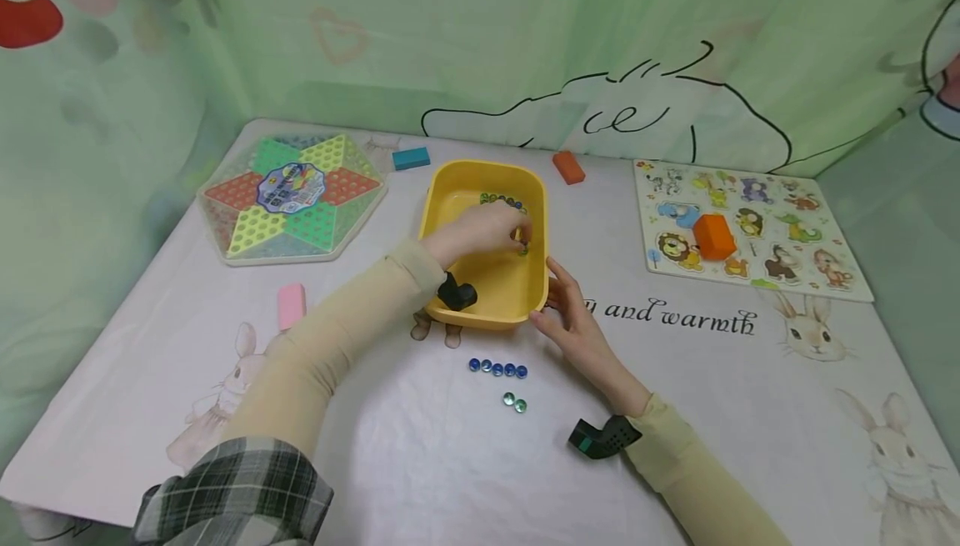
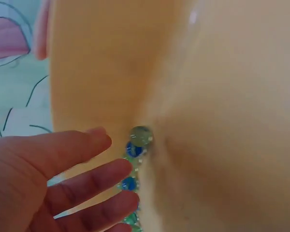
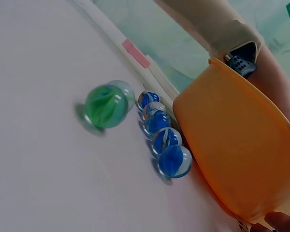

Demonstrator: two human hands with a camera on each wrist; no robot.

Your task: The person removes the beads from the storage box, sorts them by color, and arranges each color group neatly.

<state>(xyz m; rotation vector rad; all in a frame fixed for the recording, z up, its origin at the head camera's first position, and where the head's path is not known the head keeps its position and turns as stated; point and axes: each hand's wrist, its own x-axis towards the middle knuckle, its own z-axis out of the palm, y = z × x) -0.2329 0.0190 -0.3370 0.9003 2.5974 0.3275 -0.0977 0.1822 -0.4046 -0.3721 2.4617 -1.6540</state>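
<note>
Head view has the left hand (image 1: 480,233) down inside the yellow tub (image 1: 461,187), fingertips curled around a green marble (image 1: 522,250) near the tub's middle, with more marbles (image 1: 501,200) lined along its far wall. Right hand (image 1: 573,313) rests on the tub's near right corner, fingers relaxed and straight, holding nothing. Just in front of the tub sit five blue marbles (image 1: 498,368) in a row and two green ones (image 1: 514,402) beyond them, toward the person.

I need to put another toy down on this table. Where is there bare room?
Bare cloth lies near the front edge, left of the marbles below the pink block, and right of the right hand under the puzzle board. It is crowded around the yellow tub.
</note>
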